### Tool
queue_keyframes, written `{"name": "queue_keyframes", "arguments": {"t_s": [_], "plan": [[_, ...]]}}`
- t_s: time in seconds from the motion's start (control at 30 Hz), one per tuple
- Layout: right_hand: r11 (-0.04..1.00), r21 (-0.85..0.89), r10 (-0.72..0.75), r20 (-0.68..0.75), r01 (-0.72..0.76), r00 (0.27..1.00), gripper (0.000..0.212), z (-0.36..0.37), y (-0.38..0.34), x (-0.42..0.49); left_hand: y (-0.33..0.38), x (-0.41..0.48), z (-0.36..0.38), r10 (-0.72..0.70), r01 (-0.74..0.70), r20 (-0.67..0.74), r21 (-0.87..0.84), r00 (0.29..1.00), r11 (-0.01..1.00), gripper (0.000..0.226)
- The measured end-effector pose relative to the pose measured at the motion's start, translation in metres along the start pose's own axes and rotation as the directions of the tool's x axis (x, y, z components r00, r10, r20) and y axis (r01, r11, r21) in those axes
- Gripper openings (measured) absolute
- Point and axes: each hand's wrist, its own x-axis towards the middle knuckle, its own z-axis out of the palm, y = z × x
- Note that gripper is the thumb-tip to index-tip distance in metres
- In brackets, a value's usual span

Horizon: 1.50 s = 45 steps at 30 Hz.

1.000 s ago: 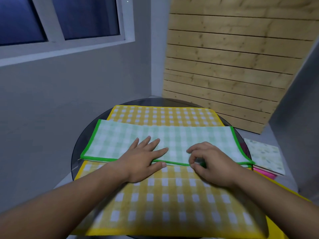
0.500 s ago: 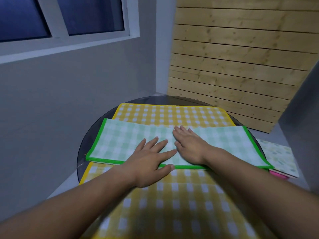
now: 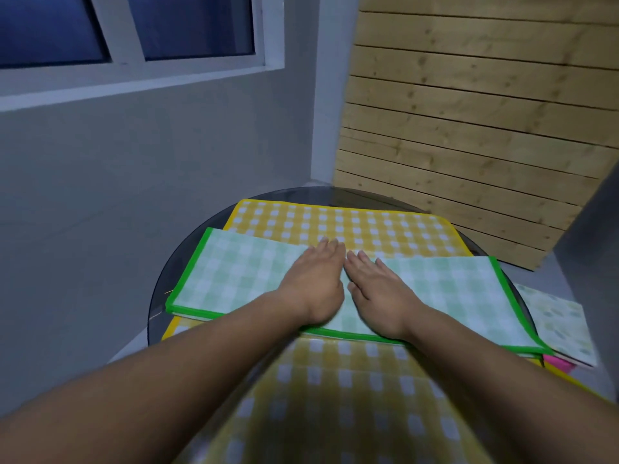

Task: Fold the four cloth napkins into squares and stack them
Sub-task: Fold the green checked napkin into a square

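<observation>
I note a grey-walled corner with a window (image 3: 134, 28) above and a wooden slat panel (image 3: 469, 128) leaning to the right. A round dark glass table (image 3: 174, 283) carries the work.

The yellow checked napkin (image 3: 335, 226) is the largest piece. It lies spread open across the table from far edge to near edge, and I judge it unfolded.

The green checked napkin (image 3: 234, 272) lies across it, running from left edge to right edge as a long strip. Its near border looks doubled, so I judge one fold made and a further fold needed to reach a square.

The left hand (image 3: 315, 279) and right hand (image 3: 378, 286) lie flat on the strip's middle, palms down, fingers straight, side by side and nearly touching. Neither grasps anything.

At the table's right edge a pale printed napkin (image 3: 562, 323) sits folded to a square, over a pink napkin (image 3: 556, 363) of which only a sliver shows.

Assessment: two apparently done and stacked, one half-folded, one untouched.
</observation>
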Motion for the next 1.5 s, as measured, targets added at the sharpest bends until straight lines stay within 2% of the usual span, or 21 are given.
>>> {"name": "queue_keyframes", "arguments": {"t_s": [0.1,0.23,0.4,0.6,0.97,1.03,1.1,1.17,1.23,1.33,1.5], "plan": [[1.0,0.014,-0.006,-0.003,0.006,1.0,0.056,0.0,0.0,0.0,0.001,0.01,0.011,-0.013,0.014,0.064,-0.015,0.998,1.0,0.067],[1.0,-0.023,0.002,0.01,-0.002,1.0,0.055,-0.001,-0.001,0.001,-0.011,0.008,0.018,-0.056,0.051,0.076,0.062,0.996,0.997,0.059],[0.999,-0.035,0.008,0.027,-0.007,1.0,0.054,-0.003,-0.001,0.0,-0.046,-0.005,0.01,-0.251,0.248,0.019,0.082,0.968,0.965,0.063],[1.0,-0.029,0.013,0.038,-0.011,0.999,0.054,-0.001,0.002,0.001,-0.109,-0.026,-0.01,-0.453,0.453,-0.03,0.136,0.891,0.881,0.073],[1.0,-0.005,0.02,0.042,-0.02,0.999,0.054,0.0,0.002,0.001,-0.109,-0.025,-0.011,-0.558,0.553,-0.038,0.206,0.829,0.808,0.078],[1.0,-0.009,0.018,0.043,-0.017,0.999,0.054,0.0,0.001,0.0,-0.1,-0.024,-0.013,-0.507,0.512,-0.092,0.25,0.857,0.822,0.072],[1.0,-0.011,0.016,0.047,-0.015,0.999,0.054,-0.001,0.001,0.0,-0.082,-0.018,-0.014,-0.32,0.34,-0.124,0.204,0.939,0.918,0.063],[1.0,-0.012,0.014,0.044,-0.013,0.999,0.054,-0.001,0.001,0.001,-0.056,-0.007,-0.011,-0.13,0.137,-0.086,0.078,0.988,0.988,0.06],[1.0,-0.012,0.01,0.041,-0.01,0.999,0.054,-0.001,0.001,0.001,-0.037,0.0,-0.003,-0.046,0.046,-0.021,0.01,0.999,0.999,0.06],[1.0,-0.015,0.014,0.043,-0.014,0.999,0.054,-0.001,0.001,0.001,-0.032,0.005,0.011,-0.049,0.048,0.034,0.046,0.998,0.998,0.058],[1.0,-0.006,0.029,0.062,-0.028,0.998,0.056,-0.004,0.0,-0.001,-0.031,0.003,0.015,-0.08,0.078,0.016,0.088,0.997,0.993,0.063]]}}
